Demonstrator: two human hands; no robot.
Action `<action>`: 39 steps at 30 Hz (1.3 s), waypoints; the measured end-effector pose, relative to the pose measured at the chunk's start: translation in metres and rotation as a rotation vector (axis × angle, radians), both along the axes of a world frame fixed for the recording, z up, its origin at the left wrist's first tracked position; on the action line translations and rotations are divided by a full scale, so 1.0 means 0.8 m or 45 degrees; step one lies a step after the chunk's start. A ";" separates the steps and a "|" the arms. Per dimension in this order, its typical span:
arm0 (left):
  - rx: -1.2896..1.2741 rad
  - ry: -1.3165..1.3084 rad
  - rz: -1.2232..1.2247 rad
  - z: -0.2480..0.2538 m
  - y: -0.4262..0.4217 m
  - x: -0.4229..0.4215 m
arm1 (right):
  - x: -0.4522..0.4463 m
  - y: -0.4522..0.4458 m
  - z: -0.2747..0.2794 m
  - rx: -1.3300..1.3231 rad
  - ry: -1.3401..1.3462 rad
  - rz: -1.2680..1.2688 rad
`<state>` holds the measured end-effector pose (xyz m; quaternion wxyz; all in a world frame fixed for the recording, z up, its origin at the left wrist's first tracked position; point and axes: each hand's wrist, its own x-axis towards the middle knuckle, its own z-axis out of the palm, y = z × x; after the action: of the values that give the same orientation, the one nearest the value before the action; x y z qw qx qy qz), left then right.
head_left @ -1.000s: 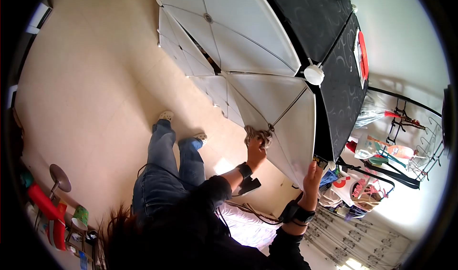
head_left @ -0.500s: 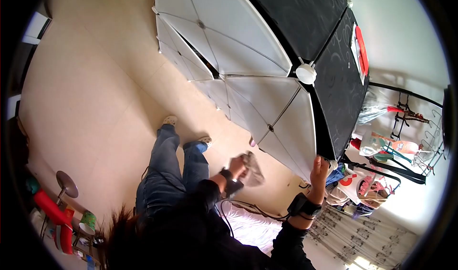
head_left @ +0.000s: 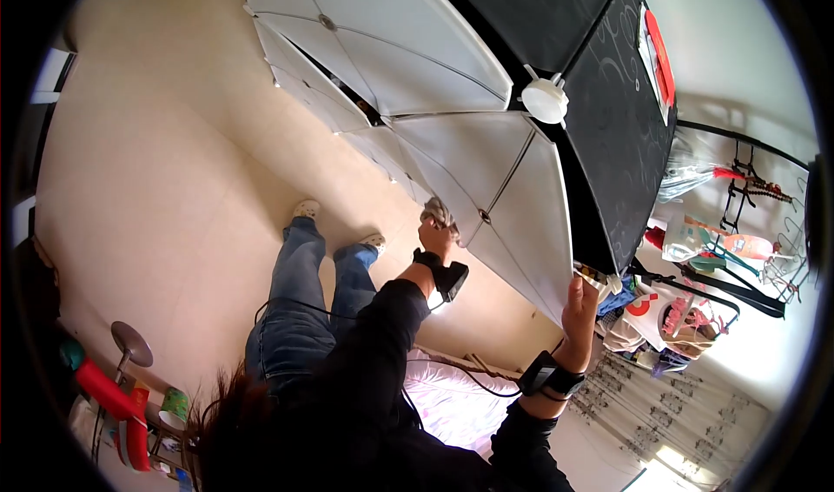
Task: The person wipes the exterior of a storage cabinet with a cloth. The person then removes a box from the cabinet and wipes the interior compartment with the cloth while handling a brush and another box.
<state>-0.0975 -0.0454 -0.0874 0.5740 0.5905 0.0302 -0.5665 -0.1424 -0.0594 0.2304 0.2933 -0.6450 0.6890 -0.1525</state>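
A cube storage cabinet has white panels with wire frames, black patterned sides and white round connectors. My left hand is closed around a crumpled grey-brown cloth beside the cabinet's lower white panels. At the near corner, my right hand grips the edge of a white door panel; some of its fingers are hidden behind the panel. That door stands slightly away from the black side. Both wrists wear black bands with small devices.
Clothes, bags and hangers hang on a rack at the right, near a patterned curtain. A pink bed cover lies below. Red items and a round-topped stand are at lower left. A thin cable crosses my legs.
My left hand has moved up the picture with the cloth, closer to the cabinet's lower panels. My right hand stays at the door edge. The view has shifted slightly.
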 end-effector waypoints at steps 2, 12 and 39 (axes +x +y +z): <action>0.025 0.566 0.281 0.025 0.013 -0.021 | 0.007 0.002 0.001 -0.011 -0.021 0.035; -0.220 1.085 -0.135 0.084 0.043 -0.059 | -0.010 -0.007 0.005 0.067 0.029 0.070; -0.950 0.462 -0.315 0.324 -0.016 0.365 | 0.000 -0.011 0.017 -0.492 0.139 -0.063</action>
<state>0.1944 -0.0585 0.1714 0.6612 0.2324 -0.1472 -0.6979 -0.1421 -0.0681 0.2439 0.1224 -0.6794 0.6776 -0.2537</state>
